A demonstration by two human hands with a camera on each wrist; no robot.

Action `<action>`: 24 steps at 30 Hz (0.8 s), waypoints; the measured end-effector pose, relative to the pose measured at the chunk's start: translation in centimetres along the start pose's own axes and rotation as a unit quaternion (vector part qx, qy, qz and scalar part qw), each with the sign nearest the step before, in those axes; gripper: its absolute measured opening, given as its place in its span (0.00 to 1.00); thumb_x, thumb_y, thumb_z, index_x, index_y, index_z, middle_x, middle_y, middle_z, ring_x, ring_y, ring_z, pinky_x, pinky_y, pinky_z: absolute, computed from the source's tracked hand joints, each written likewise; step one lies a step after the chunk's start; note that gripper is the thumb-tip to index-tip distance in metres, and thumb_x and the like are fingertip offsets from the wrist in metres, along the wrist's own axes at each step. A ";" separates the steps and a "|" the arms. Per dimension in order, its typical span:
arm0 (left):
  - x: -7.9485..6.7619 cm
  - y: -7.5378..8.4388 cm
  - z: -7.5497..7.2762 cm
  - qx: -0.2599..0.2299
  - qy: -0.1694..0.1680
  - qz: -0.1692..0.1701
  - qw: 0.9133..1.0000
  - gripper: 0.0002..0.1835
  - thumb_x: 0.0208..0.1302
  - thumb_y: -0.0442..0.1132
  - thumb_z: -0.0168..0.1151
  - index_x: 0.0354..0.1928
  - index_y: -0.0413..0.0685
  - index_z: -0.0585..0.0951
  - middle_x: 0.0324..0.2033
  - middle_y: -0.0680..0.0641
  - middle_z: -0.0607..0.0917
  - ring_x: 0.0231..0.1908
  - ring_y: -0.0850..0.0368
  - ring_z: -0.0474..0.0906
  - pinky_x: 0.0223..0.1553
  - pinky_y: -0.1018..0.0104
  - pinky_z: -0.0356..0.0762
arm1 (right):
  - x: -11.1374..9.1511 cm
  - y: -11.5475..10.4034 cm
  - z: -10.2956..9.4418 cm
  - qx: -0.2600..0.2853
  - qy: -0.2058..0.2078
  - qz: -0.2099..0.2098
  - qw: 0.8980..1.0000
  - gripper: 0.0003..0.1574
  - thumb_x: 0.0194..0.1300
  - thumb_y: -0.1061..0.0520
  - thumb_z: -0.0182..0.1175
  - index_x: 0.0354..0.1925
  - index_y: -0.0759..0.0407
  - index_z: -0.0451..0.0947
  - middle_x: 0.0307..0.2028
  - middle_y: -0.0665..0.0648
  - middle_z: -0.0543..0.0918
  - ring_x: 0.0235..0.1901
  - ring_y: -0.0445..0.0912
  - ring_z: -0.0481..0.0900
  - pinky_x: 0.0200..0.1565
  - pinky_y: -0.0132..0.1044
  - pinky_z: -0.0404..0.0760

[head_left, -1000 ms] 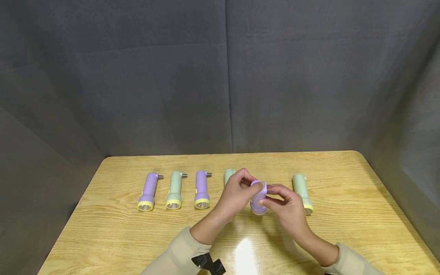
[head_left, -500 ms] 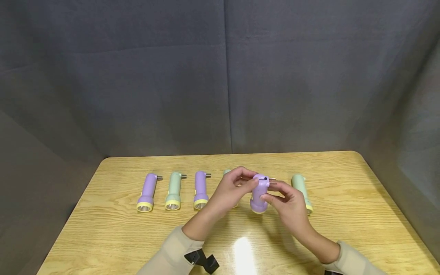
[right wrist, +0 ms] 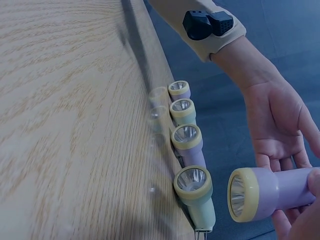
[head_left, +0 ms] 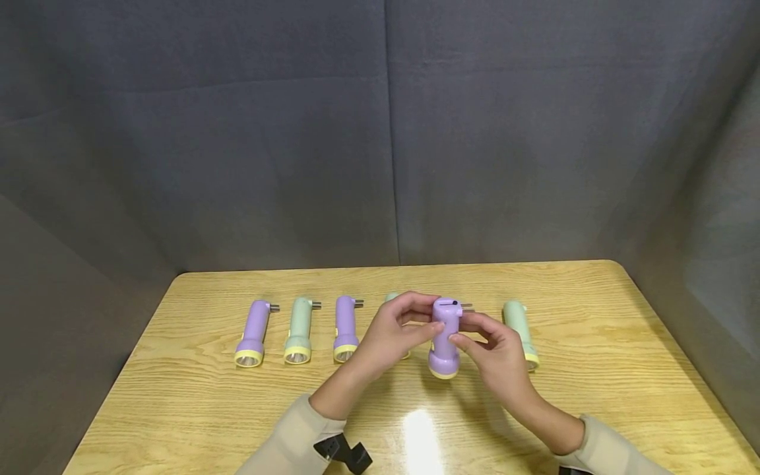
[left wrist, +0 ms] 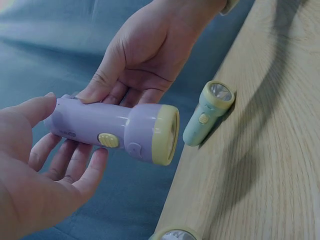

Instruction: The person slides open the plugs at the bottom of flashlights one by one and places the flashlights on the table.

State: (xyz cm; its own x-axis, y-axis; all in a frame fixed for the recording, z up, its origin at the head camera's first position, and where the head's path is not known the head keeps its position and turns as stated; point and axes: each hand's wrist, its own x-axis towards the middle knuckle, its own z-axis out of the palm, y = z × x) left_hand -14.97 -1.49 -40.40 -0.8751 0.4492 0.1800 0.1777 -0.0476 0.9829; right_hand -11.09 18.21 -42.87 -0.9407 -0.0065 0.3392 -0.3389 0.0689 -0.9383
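A purple flashlight [head_left: 444, 340] is held above the table, almost upright, with its yellow-rimmed lens end down. Two metal plug prongs [head_left: 466, 307] stick out to the right from its upper end. My left hand [head_left: 394, 333] holds its upper part from the left, the thumb on the near side. From the right, my right hand [head_left: 499, 359] pinches the middle of the body, below the prongs. In the left wrist view a yellow slide switch [left wrist: 108, 140] shows on the flashlight's side. In the right wrist view its lens [right wrist: 238, 196] faces the camera.
On the wooden table [head_left: 225, 415] lie a purple flashlight [head_left: 255, 330], a green one [head_left: 301, 330] and another purple one [head_left: 346, 330], prongs out. A green flashlight [head_left: 392, 297] is mostly behind my left hand. Another green flashlight [head_left: 518, 326] lies right. Grey cloth [head_left: 297, 132] surrounds the table.
The held flashlight has tipped more upright, and its prongs show more fully. My left thumb has moved from its top end down onto the side of the body. The other flashlights stay put.
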 end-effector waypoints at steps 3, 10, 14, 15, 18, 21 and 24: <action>-0.1 -0.1 -0.1 0.002 0.003 -0.003 1.000 0.23 0.66 0.30 0.68 0.62 0.38 0.78 0.52 0.38 0.83 0.50 0.51 0.81 0.52 0.63 0.82 | 0.0 0.0 0.1 -0.003 -0.002 0.000 1.000 0.16 0.60 0.76 0.66 0.48 0.79 0.79 0.44 0.42 0.87 0.44 0.38 0.84 0.45 0.31 0.86; -0.3 -0.3 0.1 0.007 0.018 -0.008 1.000 0.23 0.66 0.30 0.69 0.62 0.38 0.78 0.51 0.38 0.83 0.49 0.53 0.81 0.49 0.65 0.83 | 0.0 0.0 0.1 -0.015 -0.012 0.007 1.000 0.16 0.62 0.74 0.66 0.49 0.78 0.80 0.44 0.42 0.86 0.45 0.38 0.83 0.45 0.31 0.86; -0.3 -0.4 0.2 0.014 0.027 -0.009 1.000 0.22 0.66 0.31 0.69 0.61 0.39 0.78 0.49 0.39 0.83 0.48 0.54 0.81 0.49 0.66 0.83 | -0.1 0.0 0.1 -0.019 -0.014 0.014 1.000 0.17 0.62 0.74 0.66 0.50 0.77 0.80 0.45 0.42 0.86 0.45 0.38 0.83 0.45 0.31 0.86; -0.2 -0.4 0.2 0.016 0.029 -0.008 0.999 0.22 0.66 0.31 0.69 0.61 0.39 0.79 0.49 0.39 0.84 0.47 0.54 0.81 0.49 0.66 0.82 | 0.0 0.0 0.2 -0.019 -0.015 0.016 1.000 0.17 0.62 0.74 0.66 0.50 0.77 0.80 0.45 0.42 0.86 0.45 0.38 0.83 0.45 0.31 0.86; -0.2 -0.5 0.3 0.019 0.038 -0.006 0.999 0.21 0.66 0.31 0.69 0.60 0.39 0.79 0.49 0.40 0.84 0.47 0.54 0.81 0.49 0.66 0.82 | -0.1 0.0 0.2 -0.019 -0.013 0.021 1.000 0.17 0.63 0.73 0.66 0.51 0.77 0.80 0.45 0.42 0.86 0.45 0.38 0.83 0.45 0.31 0.85; -0.2 -0.6 0.5 0.015 0.048 -0.006 0.999 0.21 0.66 0.32 0.70 0.60 0.39 0.80 0.49 0.40 0.84 0.47 0.53 0.82 0.48 0.66 0.83 | -0.1 0.0 0.2 -0.011 -0.013 0.023 1.000 0.18 0.63 0.73 0.66 0.51 0.77 0.79 0.46 0.43 0.85 0.46 0.38 0.82 0.46 0.31 0.85; -0.2 -0.7 0.7 0.009 0.061 -0.008 0.998 0.20 0.66 0.33 0.70 0.59 0.40 0.81 0.49 0.41 0.84 0.47 0.52 0.82 0.47 0.65 0.83 | -0.1 0.2 0.2 0.006 -0.011 0.021 1.000 0.20 0.64 0.74 0.65 0.54 0.78 0.77 0.47 0.45 0.85 0.46 0.39 0.83 0.47 0.31 0.85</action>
State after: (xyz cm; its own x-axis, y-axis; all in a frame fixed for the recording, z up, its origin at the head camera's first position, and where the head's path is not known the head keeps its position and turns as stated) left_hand -14.65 -0.91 -41.13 -0.9258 0.3379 0.1692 0.1712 -0.0241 0.9849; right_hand -11.05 17.99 -43.07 -0.9540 -0.0265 0.2985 -0.2996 0.0574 -0.9523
